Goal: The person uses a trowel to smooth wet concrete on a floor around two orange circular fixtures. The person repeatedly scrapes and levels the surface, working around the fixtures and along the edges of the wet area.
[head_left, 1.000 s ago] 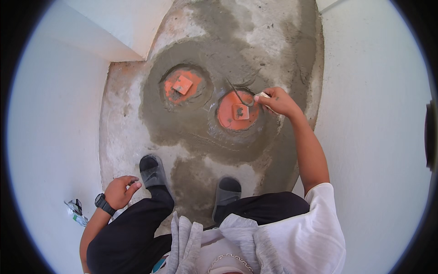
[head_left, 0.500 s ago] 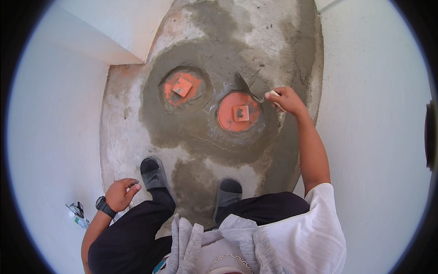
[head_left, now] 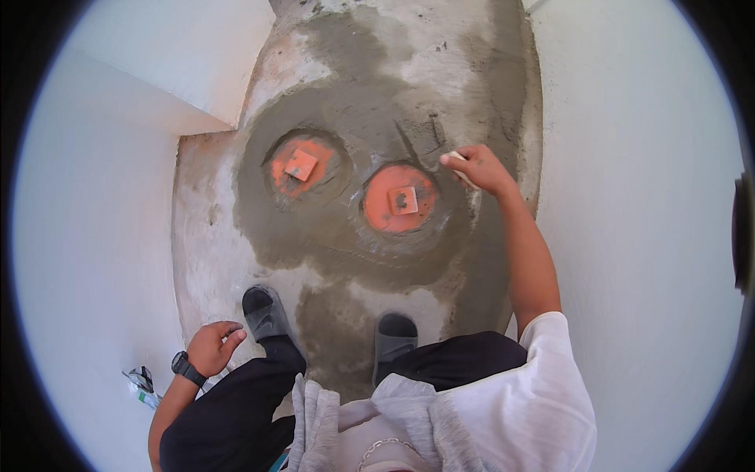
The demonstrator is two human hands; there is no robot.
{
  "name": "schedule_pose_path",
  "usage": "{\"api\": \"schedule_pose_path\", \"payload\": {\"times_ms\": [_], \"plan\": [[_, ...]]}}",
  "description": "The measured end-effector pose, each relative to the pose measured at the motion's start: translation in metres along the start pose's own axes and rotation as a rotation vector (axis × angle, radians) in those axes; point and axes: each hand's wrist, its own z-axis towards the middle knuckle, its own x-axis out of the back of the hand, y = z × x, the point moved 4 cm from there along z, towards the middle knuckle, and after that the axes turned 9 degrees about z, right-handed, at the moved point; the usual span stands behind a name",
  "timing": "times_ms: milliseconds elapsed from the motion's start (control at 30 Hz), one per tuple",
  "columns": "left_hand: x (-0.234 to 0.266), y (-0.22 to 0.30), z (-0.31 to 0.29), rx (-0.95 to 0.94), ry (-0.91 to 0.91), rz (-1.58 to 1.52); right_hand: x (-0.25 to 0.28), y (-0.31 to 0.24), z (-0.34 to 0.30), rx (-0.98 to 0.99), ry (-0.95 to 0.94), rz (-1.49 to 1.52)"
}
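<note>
My right hand [head_left: 481, 167] is closed round the pale handle of a trowel [head_left: 410, 146]. Its dark blade is edge-on against wet grey cement [head_left: 358, 118], just beyond the right-hand orange round cap [head_left: 377, 203]. A second orange cap [head_left: 321, 152], smeared with cement, sits farther left in the same wet patch. Each cap carries a raised square block in its middle. Beside my left knee hangs my left hand [head_left: 211, 348], wearing a dark watch. Its fingers are loosely bent, the thumb apart from them, and it holds nothing.
White walls [head_left: 629, 197] rise at both sides, and a white wall corner [head_left: 228, 126] juts in at upper left. My feet in dark slide sandals [head_left: 395, 334] stand on the near floor. A small crumpled packet [head_left: 141, 385] lies at lower left.
The trowel blade has tilted from showing some of its face to nearly edge-on, still near the right cap. My left hand stays by the knee. The whole view has shifted slightly.
</note>
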Motion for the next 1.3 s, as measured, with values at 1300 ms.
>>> {"api": "schedule_pose_path", "payload": {"times_ms": [1300], "plan": [[-0.001, -0.012, 0.002, -0.024, 0.060, -0.057, 0.157, 0.043, -0.009, -0.118, 0.549, -0.018]]}}
